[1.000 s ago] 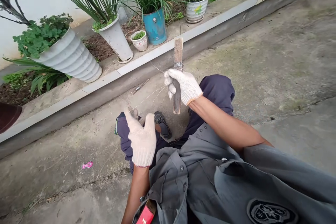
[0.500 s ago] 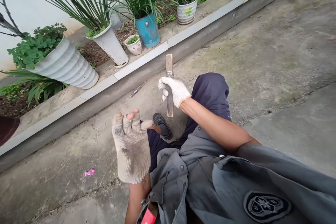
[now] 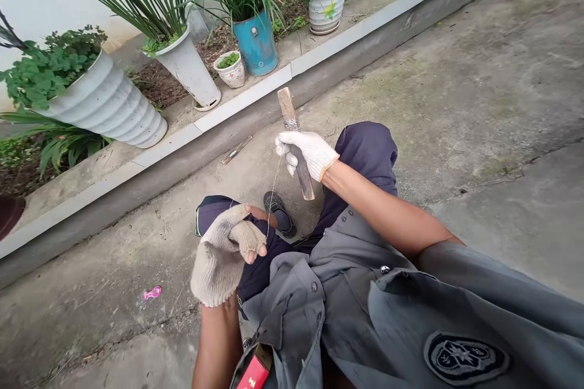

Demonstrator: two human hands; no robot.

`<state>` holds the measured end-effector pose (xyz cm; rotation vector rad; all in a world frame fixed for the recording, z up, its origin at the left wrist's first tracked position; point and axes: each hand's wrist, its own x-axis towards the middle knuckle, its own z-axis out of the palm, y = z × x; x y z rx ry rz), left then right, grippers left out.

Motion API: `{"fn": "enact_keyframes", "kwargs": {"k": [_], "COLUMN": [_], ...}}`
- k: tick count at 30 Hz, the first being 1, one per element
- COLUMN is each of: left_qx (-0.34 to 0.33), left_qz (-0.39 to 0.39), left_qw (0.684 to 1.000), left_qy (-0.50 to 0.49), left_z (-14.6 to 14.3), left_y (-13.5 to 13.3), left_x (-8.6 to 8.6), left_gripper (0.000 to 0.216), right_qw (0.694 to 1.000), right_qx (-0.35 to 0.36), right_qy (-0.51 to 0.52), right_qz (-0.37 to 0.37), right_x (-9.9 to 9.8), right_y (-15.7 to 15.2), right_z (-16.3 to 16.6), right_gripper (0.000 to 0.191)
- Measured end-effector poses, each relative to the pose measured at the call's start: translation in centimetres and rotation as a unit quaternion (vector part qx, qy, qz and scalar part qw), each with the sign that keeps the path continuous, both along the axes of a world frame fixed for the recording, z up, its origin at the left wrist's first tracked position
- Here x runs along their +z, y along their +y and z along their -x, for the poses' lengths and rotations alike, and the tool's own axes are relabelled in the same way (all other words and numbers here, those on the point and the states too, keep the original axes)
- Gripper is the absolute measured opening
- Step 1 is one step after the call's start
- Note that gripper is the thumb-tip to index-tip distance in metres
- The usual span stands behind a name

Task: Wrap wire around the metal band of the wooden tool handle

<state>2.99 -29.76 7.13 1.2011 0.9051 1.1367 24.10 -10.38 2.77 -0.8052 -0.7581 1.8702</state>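
My right hand [image 3: 312, 155], in a white knit glove, is closed round a flat wooden stick [image 3: 287, 104]. Silvery wire [image 3: 292, 124] is wound in a tight band round the stick just above my fingers. From there a thin strand of the wire [image 3: 274, 185] hangs down to my left hand [image 3: 223, 249]. That hand wears a stained glove with bare fingertips, and its curled fingers hold the strand. It is lower and to the left of the stick, above my left knee.
A second small wooden piece [image 3: 237, 149] lies on the concrete by the kerb. A pink object [image 3: 152, 293] is on the ground at left. Along the raised planter edge [image 3: 246, 100] stand several potted plants, including a blue pot [image 3: 256, 45] and a ribbed white pot [image 3: 109, 103].
My left hand has gone from spread fingers to curled ones, turning over with the wire strand. The wooden stick in my right hand has tilted, its top leaning further left.
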Motion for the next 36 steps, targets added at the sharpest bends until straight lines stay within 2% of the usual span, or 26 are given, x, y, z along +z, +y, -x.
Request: {"fn": "enact_keyframes", "kwargs": {"k": [4,7,9,12,15,17,21,23,26,28,32,34,36], "left_qx": [-0.096,-0.181,-0.214,-0.223,-0.213,-0.206,-0.214,-0.239,-0.248,-0.219,-0.179,-0.183,-0.197], "left_qz": [-0.054,-0.053,-0.063,-0.087,-0.079,-0.091,-0.196,-0.243,-0.277,-0.288,-0.312,-0.311,-0.305], "left_qw": [0.994,0.975,0.945,0.883,0.829,0.808,0.787,0.766,0.724,0.693,0.611,0.577,0.557], "left_qy": [0.011,0.117,0.238,0.403,0.511,0.544,0.544,0.546,0.581,0.623,0.706,0.733,0.747], "left_z": [1.4,1.7,1.5,0.8,0.5,0.6,0.7,0.4,-0.3,-0.5,-0.4,-0.2,-0.1], "left_y": [0.7,1.0,1.1,1.0,0.7,0.5,0.3,0.3,0.2,-0.1,-0.9,-1.1,-1.2], "left_x": [0.9,2.5,4.0,5.9,6.7,6.8,6.7,6.8,6.7,6.3,5.5,5.3,5.3], "left_gripper": [0.070,0.059,0.044,0.020,0.044,0.049,0.029,0.027,0.035,0.035,0.034,0.032,0.031], "right_qw": [1.000,0.999,0.999,0.999,0.999,0.999,0.999,0.998,0.997,0.997,0.996,0.995,0.996], "right_qx": [0.017,0.023,0.029,0.037,0.030,0.020,0.020,0.022,0.025,0.022,0.019,0.022,0.026], "right_qy": [-0.005,-0.006,-0.006,-0.005,0.005,0.013,0.011,0.012,0.018,0.021,0.029,0.034,0.034], "right_qz": [-0.019,-0.025,-0.025,-0.018,-0.016,-0.021,-0.041,-0.051,-0.064,-0.071,-0.085,-0.087,-0.084], "right_x": [0.2,0.6,0.9,1.2,1.0,0.9,0.7,0.7,0.7,0.7,0.8,1.0,1.2], "right_y": [-0.3,-0.7,-0.8,-0.8,-0.8,-0.9,-1.0,-1.1,-1.2,-1.4,-1.8,-2.0,-2.3], "right_z": [-0.4,-0.5,-0.5,-0.7,-1.1,-1.3,-1.7,-1.9,-2.1,-2.1,-2.2,-2.2,-2.3], "right_gripper": [0.014,0.015,0.015,0.013,0.012,0.013,0.021,0.025,0.026,0.027,0.030,0.031,0.032]}}
